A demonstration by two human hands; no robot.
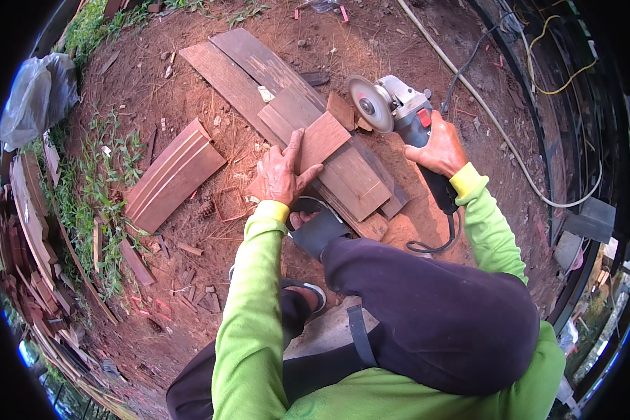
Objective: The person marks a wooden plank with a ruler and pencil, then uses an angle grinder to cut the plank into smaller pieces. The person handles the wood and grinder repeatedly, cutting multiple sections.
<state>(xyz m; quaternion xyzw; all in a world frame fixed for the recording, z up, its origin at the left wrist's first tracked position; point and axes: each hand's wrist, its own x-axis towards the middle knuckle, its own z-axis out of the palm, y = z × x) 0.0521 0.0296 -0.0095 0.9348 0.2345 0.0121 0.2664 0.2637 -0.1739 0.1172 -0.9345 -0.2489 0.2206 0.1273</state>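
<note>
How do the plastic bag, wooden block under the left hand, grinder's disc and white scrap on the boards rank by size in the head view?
Plastic bag: largest
Wooden block and grinder's disc: too alike to rank; the left hand partly covers the block
White scrap: smallest

A short, rectangular reddish-brown board (326, 142) lies on the stacked planks (353, 178), close to their right edge. The angle grinder (409, 110), silver-headed with a dark body and red patch, is held beyond that edge, its round grey disc (360, 94) toward the planks.
</note>
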